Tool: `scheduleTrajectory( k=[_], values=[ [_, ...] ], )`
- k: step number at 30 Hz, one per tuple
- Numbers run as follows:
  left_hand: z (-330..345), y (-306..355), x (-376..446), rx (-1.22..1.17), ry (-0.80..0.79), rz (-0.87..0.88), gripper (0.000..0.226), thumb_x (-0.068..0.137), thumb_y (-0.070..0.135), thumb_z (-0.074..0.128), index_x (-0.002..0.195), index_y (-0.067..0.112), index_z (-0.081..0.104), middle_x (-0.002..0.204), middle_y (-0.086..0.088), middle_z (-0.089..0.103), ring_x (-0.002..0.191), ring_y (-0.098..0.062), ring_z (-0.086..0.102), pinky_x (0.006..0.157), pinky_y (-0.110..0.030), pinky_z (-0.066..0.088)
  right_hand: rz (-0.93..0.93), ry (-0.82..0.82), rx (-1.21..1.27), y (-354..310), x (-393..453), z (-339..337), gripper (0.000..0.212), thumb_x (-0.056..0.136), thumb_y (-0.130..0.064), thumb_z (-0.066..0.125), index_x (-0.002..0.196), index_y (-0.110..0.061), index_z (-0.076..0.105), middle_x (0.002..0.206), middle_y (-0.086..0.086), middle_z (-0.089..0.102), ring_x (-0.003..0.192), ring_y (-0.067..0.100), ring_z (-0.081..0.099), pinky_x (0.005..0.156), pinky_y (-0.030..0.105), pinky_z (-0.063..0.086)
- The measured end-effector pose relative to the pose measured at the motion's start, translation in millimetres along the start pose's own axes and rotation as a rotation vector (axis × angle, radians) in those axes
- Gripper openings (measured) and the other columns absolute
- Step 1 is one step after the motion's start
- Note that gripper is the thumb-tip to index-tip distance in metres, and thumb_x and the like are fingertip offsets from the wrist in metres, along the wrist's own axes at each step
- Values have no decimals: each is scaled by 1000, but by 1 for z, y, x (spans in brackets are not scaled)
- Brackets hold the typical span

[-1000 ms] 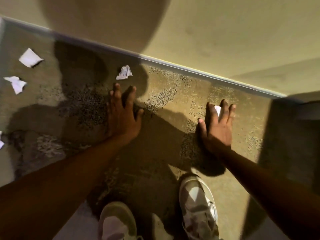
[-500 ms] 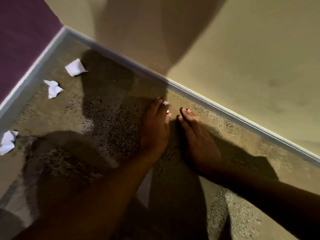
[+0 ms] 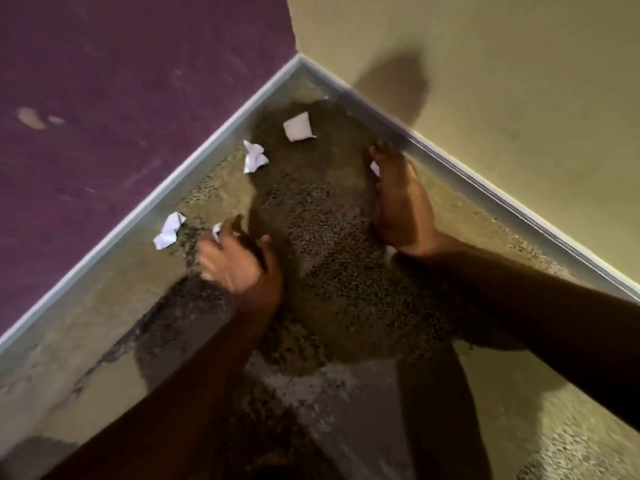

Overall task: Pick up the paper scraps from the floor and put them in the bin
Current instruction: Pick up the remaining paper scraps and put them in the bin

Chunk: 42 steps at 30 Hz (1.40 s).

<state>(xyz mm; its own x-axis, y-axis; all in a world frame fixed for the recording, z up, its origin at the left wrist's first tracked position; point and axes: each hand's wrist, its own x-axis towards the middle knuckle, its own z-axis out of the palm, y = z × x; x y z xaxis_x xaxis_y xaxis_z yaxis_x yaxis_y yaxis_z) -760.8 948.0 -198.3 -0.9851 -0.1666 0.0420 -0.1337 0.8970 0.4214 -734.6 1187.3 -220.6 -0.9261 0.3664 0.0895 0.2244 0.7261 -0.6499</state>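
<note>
Three white paper scraps lie on the speckled floor near the room's corner: a flat one (image 3: 299, 127) deepest in the corner, a crumpled one (image 3: 254, 156) to its left, and another crumpled one (image 3: 169, 230) by the purple wall's skirting. My left hand (image 3: 239, 261) is blurred and low over the floor just right of that last scrap, with a small white scrap (image 3: 216, 232) showing at its fingertips. My right hand (image 3: 398, 202) reaches along the beige wall's skirting with a white scrap (image 3: 375, 168) pinched in its fingers. No bin is in view.
A purple wall (image 3: 121, 98) on the left and a beige wall (image 3: 502, 81) on the right meet in a corner, each with a pale skirting board (image 3: 207, 150). Dark shadows of my arms and body fall across the floor.
The view has swung left toward the corner. My left hand has moved away from my right hand, left toward the scrap by the purple wall. My right hand has stretched forward along the skirting.
</note>
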Motion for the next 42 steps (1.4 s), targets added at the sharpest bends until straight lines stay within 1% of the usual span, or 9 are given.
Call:
scheduleTrajectory(
  k=[4,7,11,20,26,30,34,37,42],
  values=[
    [-15,-56,30,45,89,-168,84,80,55,37,150,10,37,153,-29,31,137,-46,33,114,-49,22,-51,12,-93,-25,51,30,63,98,-28,46,152,4,41,153,28,47,141,44,47,119,50,38],
    [-16,-78,40,-4,89,-293,77,88,45,55,154,12,31,158,-25,23,145,-44,24,119,-49,15,-70,34,-59,-47,73,46,70,98,-48,53,151,-3,45,148,20,54,137,37,51,115,42,40],
    [-21,-88,49,-52,36,-93,75,95,44,55,155,14,22,159,-21,17,144,-43,23,118,-55,23,-113,126,11,-69,91,59,69,94,-67,54,144,-19,56,141,6,62,131,26,56,109,41,45],
    [-16,-89,70,-91,-112,197,70,97,49,50,155,22,22,161,-10,20,146,-34,28,118,-52,33,-291,-53,-160,-116,94,96,65,84,-84,50,133,-43,64,156,4,45,138,29,47,110,46,45],
    [-5,-62,74,-214,-192,329,56,101,41,49,150,17,38,162,-3,24,146,-27,32,120,-39,30,-349,-34,-228,-135,78,130,36,94,-45,59,115,-18,70,133,19,58,122,37,53,99,46,49],
    [3,-50,70,-256,-95,273,27,92,21,64,119,14,59,146,-4,42,132,-21,44,111,-28,36,-370,-15,-173,-142,60,139,41,93,-29,46,112,-4,73,128,27,63,126,48,55,111,50,44],
    [0,-44,75,-397,-6,130,25,79,-5,59,95,14,58,116,-5,50,110,-23,52,90,-23,40,-429,-15,-127,-138,36,138,18,88,-14,69,102,-5,77,114,20,68,104,40,62,85,40,52],
    [-6,-35,76,-419,18,25,23,82,-1,56,96,17,54,111,-9,58,100,-19,51,69,-10,28,-415,-102,-141,-142,12,130,25,92,-15,66,114,-10,76,122,15,65,110,34,58,89,38,48],
    [-9,-31,83,-92,-177,54,43,99,11,51,141,19,52,149,-15,42,137,-34,35,111,-36,32,-338,-206,-18,-139,-28,110,35,93,-11,65,128,-10,71,125,17,63,113,34,56,94,37,46]
  ],
)
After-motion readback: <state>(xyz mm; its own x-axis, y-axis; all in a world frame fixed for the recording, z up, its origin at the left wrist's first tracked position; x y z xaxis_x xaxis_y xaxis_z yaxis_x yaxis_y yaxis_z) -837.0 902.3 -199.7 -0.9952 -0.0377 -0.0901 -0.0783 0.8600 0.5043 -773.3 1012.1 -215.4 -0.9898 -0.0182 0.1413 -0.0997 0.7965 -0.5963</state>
